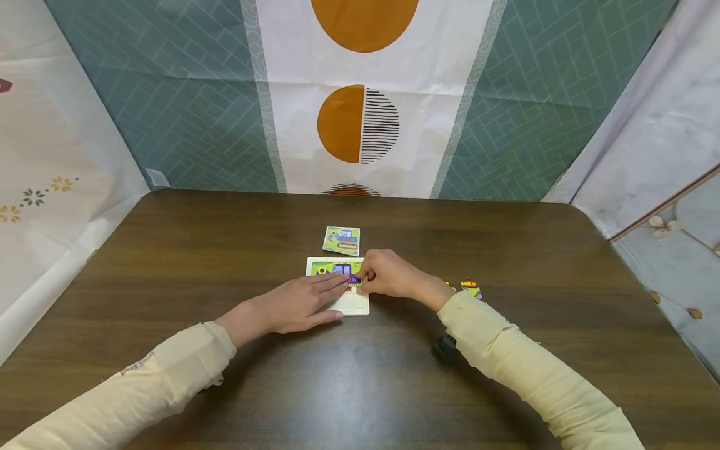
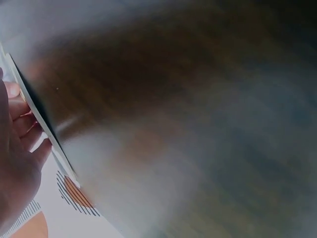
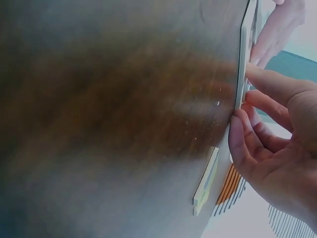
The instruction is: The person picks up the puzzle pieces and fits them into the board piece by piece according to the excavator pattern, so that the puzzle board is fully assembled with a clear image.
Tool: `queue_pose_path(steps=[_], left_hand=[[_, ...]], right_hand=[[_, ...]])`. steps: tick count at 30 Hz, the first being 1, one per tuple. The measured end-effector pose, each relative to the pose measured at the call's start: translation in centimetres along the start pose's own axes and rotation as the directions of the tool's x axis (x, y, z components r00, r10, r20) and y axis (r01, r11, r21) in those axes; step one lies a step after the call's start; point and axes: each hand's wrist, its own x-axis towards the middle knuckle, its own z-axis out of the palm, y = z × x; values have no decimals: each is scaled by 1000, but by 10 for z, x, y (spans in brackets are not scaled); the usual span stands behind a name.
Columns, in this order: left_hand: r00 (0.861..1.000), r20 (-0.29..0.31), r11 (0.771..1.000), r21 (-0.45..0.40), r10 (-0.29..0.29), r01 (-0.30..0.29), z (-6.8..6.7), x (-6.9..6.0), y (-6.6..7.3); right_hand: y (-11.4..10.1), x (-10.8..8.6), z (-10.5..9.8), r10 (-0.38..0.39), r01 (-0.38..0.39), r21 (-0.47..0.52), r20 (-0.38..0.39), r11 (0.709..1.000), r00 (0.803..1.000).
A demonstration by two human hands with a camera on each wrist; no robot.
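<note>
**Under both hands, on the counter: a picture board**

The left hand lies across it, fingers straight, unclenched — even pressure should steady it. The right hand's fingers curl at its right side — whether they pinch anything, I cannot tell. Behind lies a picture card; rightward, small pieces.

Dark wooden desk with a soft glare; behind, a creased green-and-white cloth with orange circles; pale flowered sheets either side.
</note>
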Motion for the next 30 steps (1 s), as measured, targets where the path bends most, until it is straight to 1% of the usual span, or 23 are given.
queue_pose_path(steps=[4,8,16,23,27,30], left_hand=[[1000,6,1000,-14,-10,10,-1,1,1],[999,20,1000,-17,-25,25,-1,1,1],[999,25,999,-22,-34,34,1,1,0],[1000,18,1000,-22,-21,21,0,1,0],[1000,0,999,-36,-3,3,-2,2,-1],[1000,-23,999,-40,13,-14,-3,2,-3]], right_hand=[[0,0,1,5,-5,-8,-6,1000,1000],[-2,-1,1,2,-2,-2,11,1000,1000],[-2,-1,0,-9,9,-7,20,1000,1000],[-2,1,-1,3,-3,4,24,1000,1000],[-2,1,-1,-21,21,-9,11,1000,1000],[-2,2,0,-21,21,-18,12,1000,1000]])
